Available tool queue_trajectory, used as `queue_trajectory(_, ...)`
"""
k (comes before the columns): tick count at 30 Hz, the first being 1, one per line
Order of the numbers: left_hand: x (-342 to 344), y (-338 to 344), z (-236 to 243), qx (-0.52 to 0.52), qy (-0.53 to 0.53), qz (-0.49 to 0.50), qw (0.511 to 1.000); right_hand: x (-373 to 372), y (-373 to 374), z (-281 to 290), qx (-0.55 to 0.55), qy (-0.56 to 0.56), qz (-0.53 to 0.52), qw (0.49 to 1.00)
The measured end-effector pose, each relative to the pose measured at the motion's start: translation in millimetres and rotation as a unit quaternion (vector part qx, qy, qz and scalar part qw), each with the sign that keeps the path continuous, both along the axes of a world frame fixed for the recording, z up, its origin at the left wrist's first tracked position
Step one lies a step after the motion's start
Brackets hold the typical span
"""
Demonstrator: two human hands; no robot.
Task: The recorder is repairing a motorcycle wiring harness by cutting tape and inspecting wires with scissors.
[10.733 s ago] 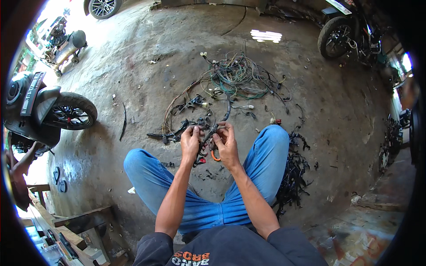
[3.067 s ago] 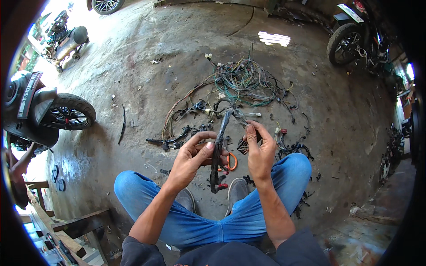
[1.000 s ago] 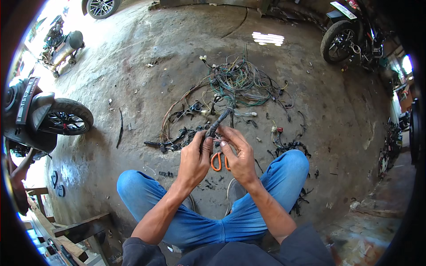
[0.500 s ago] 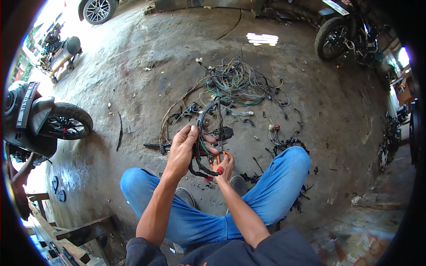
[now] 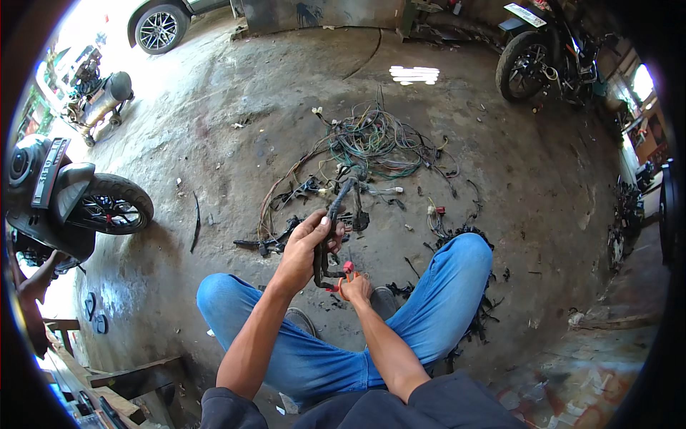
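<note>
My left hand (image 5: 306,247) is closed round a black-taped wiring harness (image 5: 341,199), lifted off the floor between my knees. One taped branch hangs down below the fingers and bends toward my right hand, with a red connector (image 5: 349,266) close by. Orange-handled scissors (image 5: 342,289) are gripped in my right hand (image 5: 356,289), beside the lower end of the harness; their blades are hard to make out. Beyond my hands, a large tangle of multicoloured wires (image 5: 379,139) lies on the concrete.
Black tape scraps (image 5: 486,311) lie around my right knee. A black motorcycle (image 5: 114,204) stands at the left, with a person's arm (image 5: 43,279) near it. Another motorcycle (image 5: 525,68) is at the far right. Sandals (image 5: 100,324) and a wooden frame (image 5: 136,375) are at the lower left.
The scissors have turned, and their orange loops now sit lower in my right hand. My left hand has shifted slightly right and down with the harness. The whole view has tilted a little.
</note>
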State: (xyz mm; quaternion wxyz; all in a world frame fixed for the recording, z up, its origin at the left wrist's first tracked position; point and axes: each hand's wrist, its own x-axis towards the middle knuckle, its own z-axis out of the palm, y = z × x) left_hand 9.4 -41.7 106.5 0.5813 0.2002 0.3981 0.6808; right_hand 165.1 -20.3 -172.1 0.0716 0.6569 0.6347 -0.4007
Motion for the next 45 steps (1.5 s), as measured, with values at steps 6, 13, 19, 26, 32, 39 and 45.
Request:
queue_trajectory(6, 7, 4, 3, -0.047, -0.035, -0.046, 0.997, 5, 23, 84, -0.168, 0.36, -0.256, 0.881)
queue_trajectory(13, 21, -1, -1, -0.045, 0.039, 0.018, 0.998, 67, -8, 262, -0.185, 0.625, -0.064, 0.756)
queue_trajectory(19, 47, -3, -8, -0.022, 0.05, 0.027, 0.998, 63, -40, 291, -0.261, 0.592, 0.013, 0.762)
queue_trajectory(26, 53, -10, -18, -0.05, 0.047, 0.046, 0.997, 56, -40, 285, -0.245, 0.579, 0.004, 0.777)
queue_trajectory(32, 70, -14, -27, -0.072, 0.091, 0.07, 0.991, 49, -42, 277, -0.248, 0.584, -0.069, 0.77)
queue_trajectory(39, 64, -8, -35, -0.035, 0.18, 0.045, 0.982, 38, -38, 275, -0.11, 0.513, -0.042, 0.851)
queue_trajectory(45, 66, -5, -54, -0.038, 0.227, 0.055, 0.972, 36, -33, 269, -0.091, 0.484, -0.045, 0.869)
